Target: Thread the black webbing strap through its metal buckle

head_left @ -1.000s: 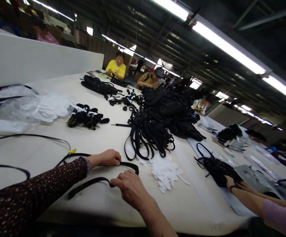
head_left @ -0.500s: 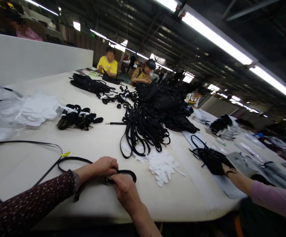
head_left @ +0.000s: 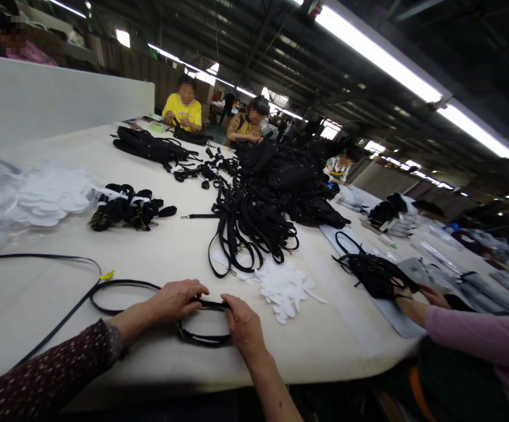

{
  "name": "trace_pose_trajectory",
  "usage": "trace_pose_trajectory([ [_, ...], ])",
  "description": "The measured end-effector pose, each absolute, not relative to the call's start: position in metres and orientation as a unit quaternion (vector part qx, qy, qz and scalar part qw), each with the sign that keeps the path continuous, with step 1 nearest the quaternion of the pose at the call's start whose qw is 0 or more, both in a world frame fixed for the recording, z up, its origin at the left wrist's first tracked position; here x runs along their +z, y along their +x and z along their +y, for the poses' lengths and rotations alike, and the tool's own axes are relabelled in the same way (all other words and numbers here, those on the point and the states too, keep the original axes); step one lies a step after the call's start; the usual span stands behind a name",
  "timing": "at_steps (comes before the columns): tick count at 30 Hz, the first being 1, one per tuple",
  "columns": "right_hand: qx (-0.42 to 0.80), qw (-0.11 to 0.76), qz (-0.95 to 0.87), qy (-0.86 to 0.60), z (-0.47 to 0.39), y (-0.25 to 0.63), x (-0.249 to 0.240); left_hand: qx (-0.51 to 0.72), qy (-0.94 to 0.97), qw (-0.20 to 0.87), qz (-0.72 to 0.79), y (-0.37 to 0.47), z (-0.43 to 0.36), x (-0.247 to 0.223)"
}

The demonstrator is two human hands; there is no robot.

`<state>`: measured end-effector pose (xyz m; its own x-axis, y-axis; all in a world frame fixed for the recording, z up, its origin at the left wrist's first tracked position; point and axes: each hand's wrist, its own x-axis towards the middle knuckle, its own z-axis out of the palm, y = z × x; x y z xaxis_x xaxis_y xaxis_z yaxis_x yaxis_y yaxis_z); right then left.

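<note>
Head view: both hands on a black strap [head_left: 201, 337] at the table's [head_left: 166, 246] near edge.
Left hand [head_left: 176, 300] pressing palm-down on the strap's coiled end, right hand [head_left: 245, 323] pinching its loop flat; white paper cutouts [head_left: 284, 287] just beyond.

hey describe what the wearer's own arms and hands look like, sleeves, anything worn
The left arm wears a long dark maroon sleeve sprinkled with small pale dots, its cuff ending at the wrist. The left hand is bare, with no glove; no ring or watch shows. The right arm is bare along all of its visible forearm, no sleeve in view, and the right hand is bare and ungloved too.
</note>
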<state>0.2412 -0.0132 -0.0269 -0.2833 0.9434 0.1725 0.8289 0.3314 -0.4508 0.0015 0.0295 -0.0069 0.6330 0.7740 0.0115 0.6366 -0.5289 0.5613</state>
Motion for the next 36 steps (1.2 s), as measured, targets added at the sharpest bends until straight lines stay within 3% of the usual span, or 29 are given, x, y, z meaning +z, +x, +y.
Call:
trace_pose_trajectory([
  [6, 0.107, 0.190, -0.797, -0.563, -0.015, 0.241, -0.024, 0.137, 0.897, 0.271, 0.320, -0.021, -0.002, 0.006],
  [14, 0.124, 0.147, -0.801, -0.566, -0.015, 0.238, -0.016, 0.114, 0.895, 0.233, 0.363, -0.035, 0.002, -0.011],
  [26, 0.319, 0.276, -0.679, -0.601, -0.029, 0.251, -0.010, 0.116, 0.890, 0.231, 0.376, -0.036, 0.008, -0.015],
  [36, 0.342, 0.247, -0.649, -0.633, -0.001, 0.239, -0.011, 0.102, 0.889, 0.223, 0.386, -0.039, 0.005, -0.020],
])
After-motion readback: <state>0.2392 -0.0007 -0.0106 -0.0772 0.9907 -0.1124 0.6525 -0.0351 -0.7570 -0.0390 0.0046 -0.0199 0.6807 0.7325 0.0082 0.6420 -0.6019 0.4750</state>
